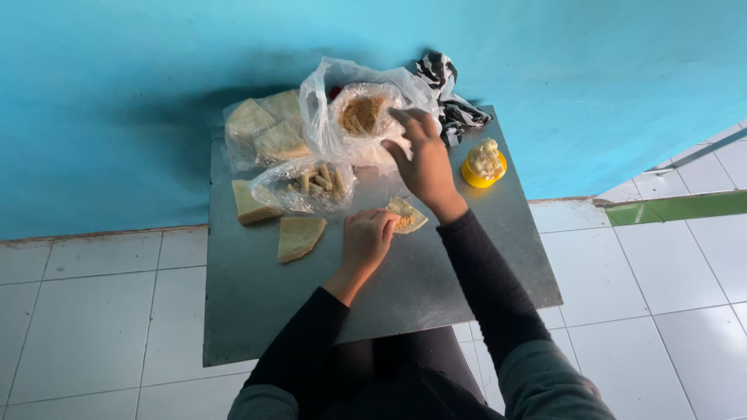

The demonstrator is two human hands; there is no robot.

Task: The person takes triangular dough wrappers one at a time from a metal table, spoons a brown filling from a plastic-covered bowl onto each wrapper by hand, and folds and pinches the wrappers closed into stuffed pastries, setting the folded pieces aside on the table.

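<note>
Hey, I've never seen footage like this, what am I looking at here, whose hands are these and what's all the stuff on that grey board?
This is one picture from a camera worn on a person's head, looking down at their own bare hands. No machine is involved. The left hand presses a filled triangular wrapper against the grey metal board. The right hand reaches into a clear plastic bag of brown crumbs. Also there: a bag of small rolls, a bag of wrappers, two loose wrappers, and a yellow cup of pale filling.

On a grey board (pixel 257 311), the left hand (pixel 367 237) pins a filled wrapper (pixel 407 216) while the right hand (pixel 424 163) reaches the crumb bag (pixel 362 117).
</note>
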